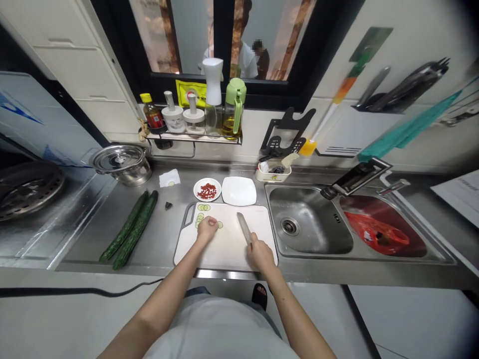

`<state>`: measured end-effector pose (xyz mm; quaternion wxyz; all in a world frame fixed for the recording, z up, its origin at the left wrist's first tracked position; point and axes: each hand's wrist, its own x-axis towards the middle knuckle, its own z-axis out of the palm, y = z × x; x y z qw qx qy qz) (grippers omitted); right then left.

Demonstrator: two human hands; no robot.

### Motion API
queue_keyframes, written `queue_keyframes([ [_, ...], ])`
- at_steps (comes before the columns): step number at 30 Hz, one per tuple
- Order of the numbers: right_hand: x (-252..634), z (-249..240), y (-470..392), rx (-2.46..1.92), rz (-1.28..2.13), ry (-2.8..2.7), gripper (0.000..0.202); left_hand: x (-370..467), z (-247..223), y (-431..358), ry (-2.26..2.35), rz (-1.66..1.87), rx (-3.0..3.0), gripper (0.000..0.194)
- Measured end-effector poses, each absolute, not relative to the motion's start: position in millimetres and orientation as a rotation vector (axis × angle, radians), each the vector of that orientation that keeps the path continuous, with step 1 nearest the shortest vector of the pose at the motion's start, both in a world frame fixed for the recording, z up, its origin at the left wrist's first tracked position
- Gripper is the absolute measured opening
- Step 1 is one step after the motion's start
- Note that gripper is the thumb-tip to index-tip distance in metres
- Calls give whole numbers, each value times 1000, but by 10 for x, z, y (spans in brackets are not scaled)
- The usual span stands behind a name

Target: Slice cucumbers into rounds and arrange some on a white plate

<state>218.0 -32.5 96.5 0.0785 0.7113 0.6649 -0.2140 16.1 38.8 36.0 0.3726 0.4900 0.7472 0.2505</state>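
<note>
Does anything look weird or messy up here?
A small dark scrap lies alone on the silver steel counter, off the white cutting board, maybe dropped. A crumpled red plastic bag sits in the right steel sink basin, an odd spot.

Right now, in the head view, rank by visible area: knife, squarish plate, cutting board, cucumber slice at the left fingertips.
1. Cutting board
2. Squarish plate
3. Knife, in the right hand
4. Cucumber slice

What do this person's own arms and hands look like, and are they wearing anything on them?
The left hand and right hand are ungloved, with no watch or bracelet visible. The left forearm and right forearm are bare, no sleeves in view. Between them shows a pale top.
</note>
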Motion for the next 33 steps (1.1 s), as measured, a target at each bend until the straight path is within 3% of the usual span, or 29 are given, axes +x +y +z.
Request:
queue_keyframes([
  [11,2141,1103,-315,1998,-613,2009,29,85,479,286,1910,382,1521,24],
  [33,1939,1244,-537,1680,-614,2129,34,51,367,448,1944,362,1664,16],
])
